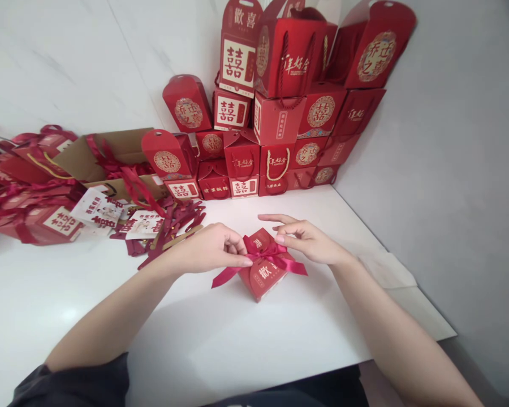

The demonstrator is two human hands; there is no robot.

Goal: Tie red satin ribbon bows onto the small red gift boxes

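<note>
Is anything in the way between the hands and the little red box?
No, nothing visible. The left hand pinches the ribbon bow on the little red box, and the right hand touches the bow's other side.

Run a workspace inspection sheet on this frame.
surface: glossy white tabletop.
job's things: small red paper box with gold print, tied with a red satin ribbon bow.
clutter: loose dark-red ribbon strips, printed white cards, open brown cardboard carton, flat red boxes at left, white paper sheet at right.
grips: left hand pinches the bow; right hand has fingertips at the bow, grip unclear.
cables: nothing seen.
surroundings: stacked red gift boxes in the corner, pale grey wall.
</note>
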